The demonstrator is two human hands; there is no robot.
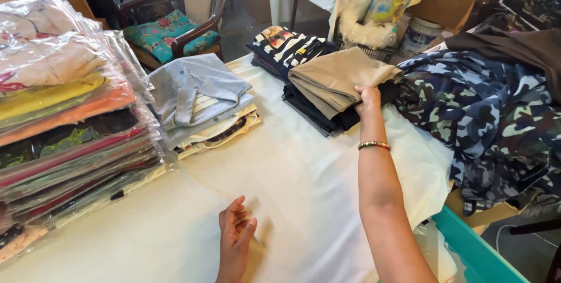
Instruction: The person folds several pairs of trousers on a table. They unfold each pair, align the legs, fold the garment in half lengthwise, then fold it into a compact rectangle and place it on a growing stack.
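Item: folded tan garment (336,78), top of a pile of dark folded clothes (318,113) on the white table cloth (304,183).
Long axis: runs from the near-left corner of the pile up toward the far right; the folded edge faces the near left, the looser end points to the camouflage cloth (479,113).
Look: plain khaki, matte, folded into a flat rectangle, layers showing along the near edge, slight sag at the right corner.
Right hand (368,97): at the near-right corner of the tan garment, fingers curled and closed on its edge, thumb side up; a beaded bracelet (374,145) sits on the wrist.
Left hand (235,227): rests on the white table cloth, well apart from the tan garment, on its near-left side; fingers loosely bent, slightly parted, holding nothing.
Beside the tan garment, left: a grey folded shirt (196,90) on a short pile.
Behind the tan garment: a striped dark and white garment (286,46).
Far left of the tan garment: a tall stack of bagged clothes (64,107).
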